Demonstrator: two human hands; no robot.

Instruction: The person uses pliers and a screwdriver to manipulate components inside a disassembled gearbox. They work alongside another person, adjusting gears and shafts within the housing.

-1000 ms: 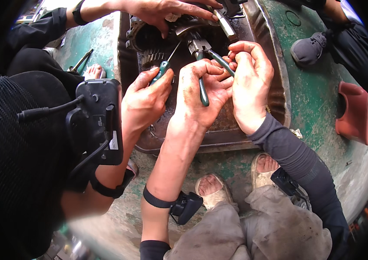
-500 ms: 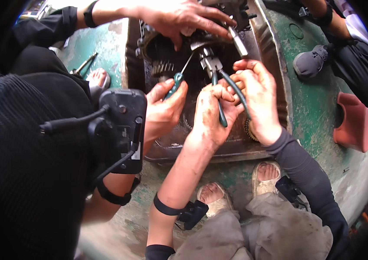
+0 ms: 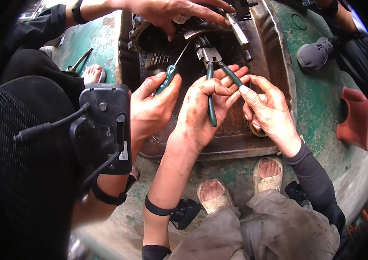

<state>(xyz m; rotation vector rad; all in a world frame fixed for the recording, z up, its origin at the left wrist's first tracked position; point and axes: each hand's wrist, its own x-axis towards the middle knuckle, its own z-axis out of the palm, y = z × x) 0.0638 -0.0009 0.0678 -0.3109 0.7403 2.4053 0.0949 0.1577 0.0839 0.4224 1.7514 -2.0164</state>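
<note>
Pliers with dark green handles (image 3: pixel 211 106) are between my two hands, their metal jaws at a splined shaft (image 3: pixel 201 42). My left hand (image 3: pixel 197 108) wraps the left handle between thumb and palm, its other fingers stretched under the right handle. My right hand (image 3: pixel 273 112) pinches the end of the right handle between thumb and fingers. Left of the pliers, a co-worker's hand (image 3: pixel 155 108) holds a green-handled screwdriver (image 3: pixel 167 79), its tip near the shaft. The co-worker's other hand (image 3: pixel 166 15) rests on a curved metal part (image 3: pixel 199 31) above the shaft.
An oily metal tray (image 3: pixel 218 152) holds the parts, including a toothed gear (image 3: pixel 155 60), a ring gear (image 3: pixel 255 130) and a metal rod (image 3: pixel 239 34). A red plastic stool (image 3: pixel 357 119) stands at the right. Another person's shoe (image 3: pixel 314 54) is at the upper right.
My right hand has shifted down and rightward, and its fingers now pinch the right handle's end. The pliers' handles look spread wider. My left fingers have straightened somewhat.
</note>
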